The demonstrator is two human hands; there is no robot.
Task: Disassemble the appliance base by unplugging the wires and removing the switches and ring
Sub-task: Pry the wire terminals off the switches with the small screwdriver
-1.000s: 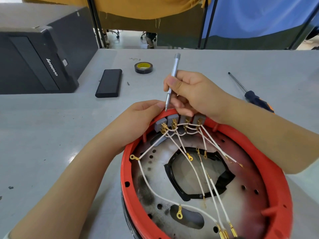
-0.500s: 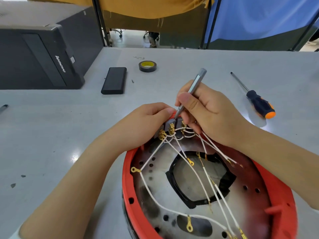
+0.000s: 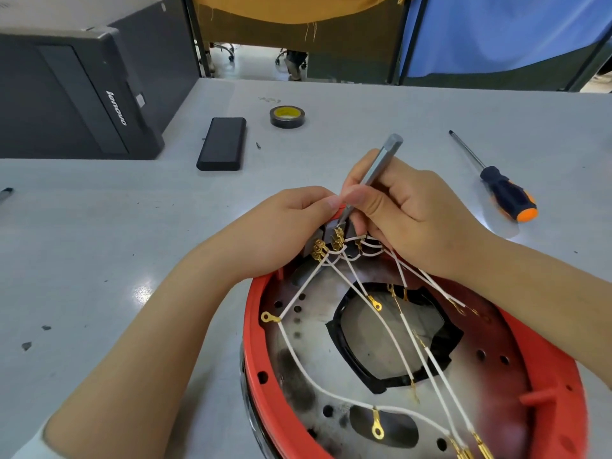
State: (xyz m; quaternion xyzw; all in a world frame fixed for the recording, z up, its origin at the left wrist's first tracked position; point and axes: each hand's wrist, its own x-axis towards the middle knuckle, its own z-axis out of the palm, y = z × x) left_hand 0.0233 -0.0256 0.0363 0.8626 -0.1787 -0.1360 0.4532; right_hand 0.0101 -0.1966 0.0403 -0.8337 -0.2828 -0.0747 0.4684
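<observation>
Working at the twelve o'clock edge of the red appliance base (image 3: 546,376), we hold a slim grey metal tool (image 3: 377,170) in our right hand (image 3: 417,220), fingers and thumb curled round its shaft in a closed grip, its tip angled down onto the row of grey switches (image 3: 334,233) seated in the rim. Our left hand (image 3: 281,230) curls over the rim at the switches from the ten o'clock side, thumb tip touching the right thumb; whether its grip pinches a switch or only braces the rim we cannot tell. White wires (image 3: 390,329) with gold terminals fan from the switches toward six o'clock across the metal plate, passing over the black ring (image 3: 341,339) around the central opening. The base sits on the grey counter (image 3: 132,226) directly in front of us. At two o'clock lies a screwdriver (image 3: 506,193) with a black and orange handle; at twelve o'clock a roll of black tape (image 3: 286,116); at eleven o'clock a flat black case (image 3: 222,144), and beyond it a black Lenovo computer case (image 3: 76,94).
</observation>
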